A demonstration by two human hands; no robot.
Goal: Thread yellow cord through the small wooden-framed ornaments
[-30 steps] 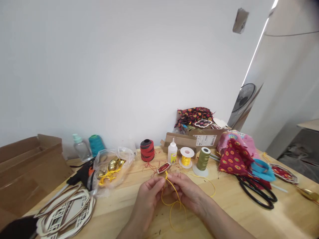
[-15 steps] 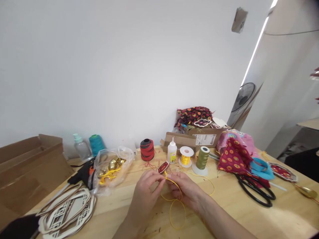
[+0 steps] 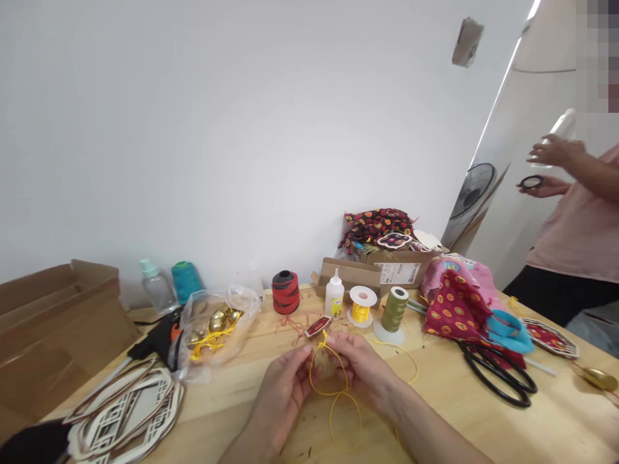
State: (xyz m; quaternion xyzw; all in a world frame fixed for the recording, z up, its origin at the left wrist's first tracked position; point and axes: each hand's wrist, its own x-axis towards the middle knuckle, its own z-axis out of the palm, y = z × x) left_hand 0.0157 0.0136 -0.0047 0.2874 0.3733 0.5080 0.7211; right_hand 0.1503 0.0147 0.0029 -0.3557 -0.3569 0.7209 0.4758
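Right hand (image 3: 360, 361) whose fingers pinched a thin yellow cord (image 3: 346, 390) near its knot, left hand (image 3: 285, 386) curled beside the loop, grip unclear, small red pale-rimmed plaque (image 3: 318, 326) just above, over the wooden desk (image 3: 217, 406)

Cord (image 3: 345, 390): bright yellow. Small plaque (image 3: 318, 326) shows dark red inside a pale rim. Bench (image 3: 232, 399) is pale, streaky wood grain. Red-wound spool (image 3: 285, 293) has dark bands; flanged spool (image 3: 360, 313) is yellow on white; slim cone (image 3: 395, 310) is olive green. Bottle (image 3: 333, 298) is white, label yellow. Draped cloth (image 3: 457, 310) is crimson, dotted with yellow-orange motifs. Bells (image 3: 217, 320) are gold.
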